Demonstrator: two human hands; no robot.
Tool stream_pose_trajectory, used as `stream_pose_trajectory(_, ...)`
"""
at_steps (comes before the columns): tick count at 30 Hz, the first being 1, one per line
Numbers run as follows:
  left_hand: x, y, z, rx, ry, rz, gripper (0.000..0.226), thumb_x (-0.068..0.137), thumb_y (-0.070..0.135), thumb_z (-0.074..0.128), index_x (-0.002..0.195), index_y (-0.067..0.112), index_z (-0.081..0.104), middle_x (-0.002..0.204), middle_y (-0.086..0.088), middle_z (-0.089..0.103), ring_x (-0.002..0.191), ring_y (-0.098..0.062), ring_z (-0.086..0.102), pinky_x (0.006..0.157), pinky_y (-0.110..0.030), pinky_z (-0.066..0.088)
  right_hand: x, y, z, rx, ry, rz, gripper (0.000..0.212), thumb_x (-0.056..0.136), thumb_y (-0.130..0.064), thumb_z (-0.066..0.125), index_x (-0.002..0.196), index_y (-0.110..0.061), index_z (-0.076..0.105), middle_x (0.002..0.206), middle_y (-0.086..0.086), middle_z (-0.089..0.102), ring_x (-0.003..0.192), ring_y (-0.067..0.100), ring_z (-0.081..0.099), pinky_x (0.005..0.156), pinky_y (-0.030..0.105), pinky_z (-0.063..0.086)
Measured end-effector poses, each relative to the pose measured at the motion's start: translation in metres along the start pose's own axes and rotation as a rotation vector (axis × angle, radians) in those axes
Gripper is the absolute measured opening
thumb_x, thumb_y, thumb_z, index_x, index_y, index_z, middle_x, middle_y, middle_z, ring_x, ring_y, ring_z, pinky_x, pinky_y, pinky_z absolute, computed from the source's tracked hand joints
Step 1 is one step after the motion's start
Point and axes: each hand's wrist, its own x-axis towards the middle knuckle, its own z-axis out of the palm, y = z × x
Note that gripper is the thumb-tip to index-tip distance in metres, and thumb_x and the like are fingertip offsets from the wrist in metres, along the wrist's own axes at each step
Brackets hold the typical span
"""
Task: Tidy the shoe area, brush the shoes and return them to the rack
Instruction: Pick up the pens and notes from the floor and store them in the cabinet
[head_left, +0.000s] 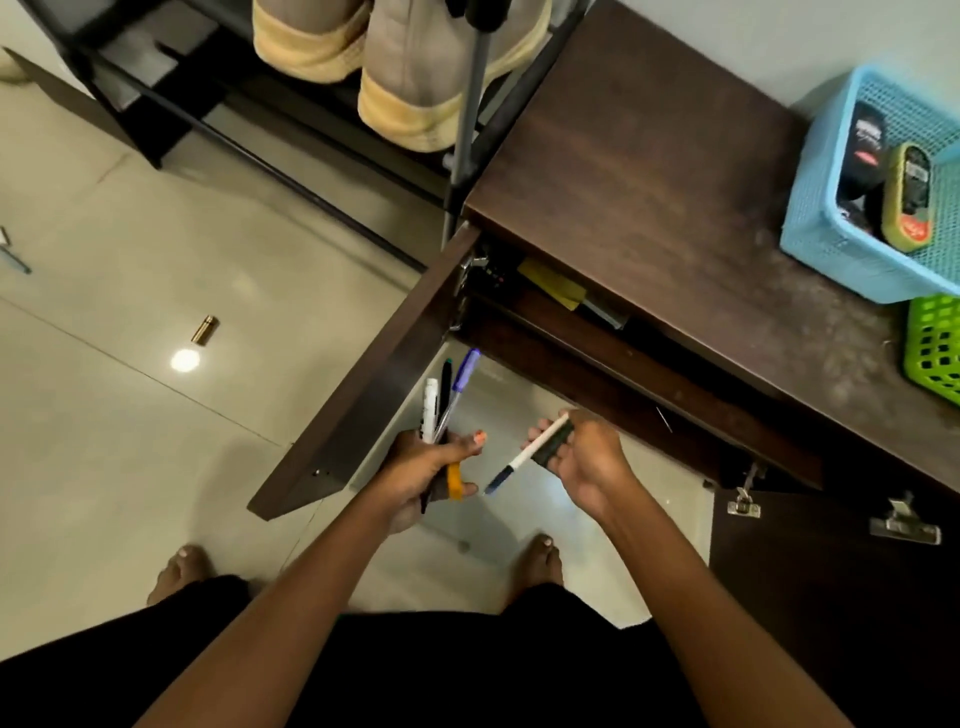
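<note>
Head view. Inspector: State the grips and where the shoes are.

Clerk: The left hand (415, 470) is closed round a bundle of pens (430, 408): a white marker, a black pen and a purple-capped clear one. The right hand (584, 457) pinches a white-barrelled pen with a blue cap (524, 457) and also holds a small dark object (553, 447). The pair of beige suede shoes with cream soles (410, 78) stands at the right end of the black metal rack (124, 109).

Inspector: Advice on the step?

Clerk: In my judgement this is tidying. Pass the single pen into the left bundle, then stow everything together, perhaps in the open dark wooden cabinet (649, 156), keeping clear of its door edge.

Inspector: What is unclear?

Clerk: The dark object cannot be identified. The cabinet interior is mostly in shadow. The shoes' uppers are cut off, as is the blue mesh basket (815, 228) at the cabinet top's right edge. No brush can be confirmed.
</note>
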Motion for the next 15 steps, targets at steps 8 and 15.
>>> stream_pose_trajectory(8,-0.003,0.008,0.020,-0.063,0.091,-0.005,0.021,0.081,0.029,0.071,0.080,0.013,0.057,0.079,-0.002,0.050,0.070,-0.014,0.053,0.046,-0.021,0.054,-0.004,-0.017,0.008,0.104,0.003,0.026,0.027,0.102,-0.020,0.032,0.081,-0.011,0.046,0.057,0.001,0.034,0.030,0.006,0.026,0.032,0.014,0.023)
stream_pose_trajectory(15,-0.063,0.030,0.024,0.015,0.053,0.095,0.026,0.078,0.030,0.074,0.083,0.013,0.055,0.078,-0.003,0.050,0.073,-0.014,0.054,0.055,-0.029,0.059,-0.045,-0.015,0.021,0.119,-0.050,-0.008,0.031,0.100,-0.024,0.039,0.072,-0.012,0.046,0.058,0.000,0.033,0.048,0.011,0.029,0.044,0.022,0.026)
